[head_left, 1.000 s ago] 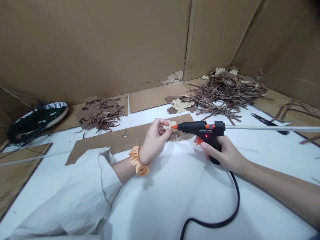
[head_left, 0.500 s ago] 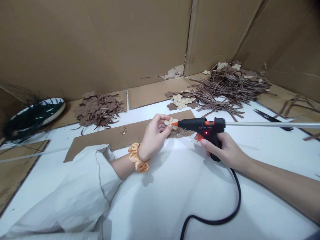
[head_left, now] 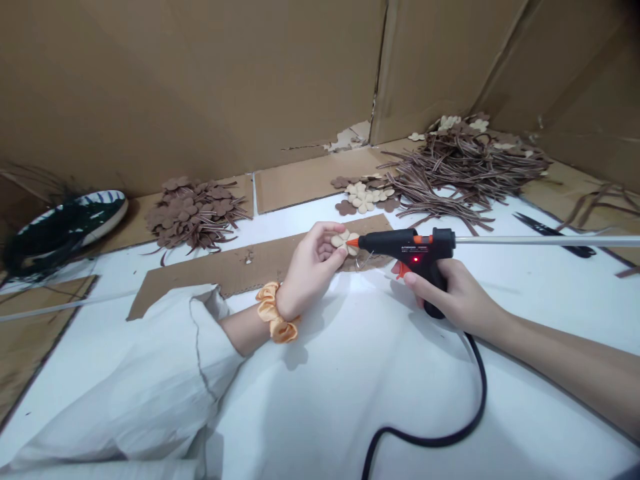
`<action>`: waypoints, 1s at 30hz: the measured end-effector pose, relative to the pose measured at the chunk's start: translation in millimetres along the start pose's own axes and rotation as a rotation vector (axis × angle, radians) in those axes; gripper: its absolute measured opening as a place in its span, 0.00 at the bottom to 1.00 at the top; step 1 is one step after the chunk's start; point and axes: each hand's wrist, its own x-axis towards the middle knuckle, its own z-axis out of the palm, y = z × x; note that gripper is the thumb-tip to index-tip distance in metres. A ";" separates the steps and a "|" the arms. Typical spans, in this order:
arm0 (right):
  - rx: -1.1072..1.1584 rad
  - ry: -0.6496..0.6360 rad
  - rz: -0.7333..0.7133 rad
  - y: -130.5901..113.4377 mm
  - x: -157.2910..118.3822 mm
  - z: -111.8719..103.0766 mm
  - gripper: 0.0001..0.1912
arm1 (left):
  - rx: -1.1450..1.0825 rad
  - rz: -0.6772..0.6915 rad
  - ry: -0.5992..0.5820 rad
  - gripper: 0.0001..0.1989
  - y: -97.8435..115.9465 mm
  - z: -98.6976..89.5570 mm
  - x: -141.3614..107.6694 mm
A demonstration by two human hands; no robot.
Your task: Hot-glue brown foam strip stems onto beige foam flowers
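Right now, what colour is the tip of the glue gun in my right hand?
Orange tip on a black glue gun, best seen in the head view.

A makeshift craft workspace: cardboard panels (head_left: 200,87) wall in a white work surface (head_left: 550,313), with piles of cut-out brown flowers (head_left: 195,212) and strips (head_left: 450,173) toward the back.

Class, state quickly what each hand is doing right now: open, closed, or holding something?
Left hand: closed, pinching a tan cut-out flower.
Right hand: closed, gripping a black hot glue gun.
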 end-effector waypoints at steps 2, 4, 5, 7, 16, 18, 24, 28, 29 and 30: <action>-0.002 -0.004 -0.003 0.0 0.3 0.2 0.17 | -0.008 0.001 -0.007 0.12 1.2 0.1 -0.2; -0.002 -0.011 0.006 0.0 0.2 0.3 0.17 | -0.026 -0.004 -0.015 0.12 1.3 0.1 -0.7; -0.001 -0.012 0.010 0.0 0.0 0.3 0.17 | -0.033 -0.009 -0.018 0.13 1.0 0.1 -0.9; -0.003 -0.011 0.013 0.1 -0.3 0.1 0.17 | -0.044 -0.018 -0.024 0.13 0.1 0.2 -1.0; 0.000 -0.028 -0.007 -1.8 -0.6 -1.4 0.15 | -0.088 -0.029 -0.046 0.14 -1.3 0.4 0.9; -0.002 -0.035 -0.012 -2.0 -0.8 -2.0 0.15 | -0.093 -0.029 -0.050 0.14 -1.3 0.4 0.9; -0.010 -0.036 -0.037 -1.2 -0.7 -2.3 0.15 | -0.112 -0.024 -0.055 0.13 -1.3 0.0 1.2; 0.003 -0.038 -0.040 -2.1 -0.4 -2.1 0.15 | -0.111 -0.014 -0.054 0.12 -0.2 0.2 0.9; 0.007 -0.040 -0.041 -2.4 -0.4 -2.2 0.15 | -0.108 -0.014 -0.052 0.12 0.1 0.3 0.7; 0.009 -0.043 -0.041 -2.5 -0.4 -2.2 0.15 | -0.108 -0.015 -0.052 0.12 0.2 0.4 0.6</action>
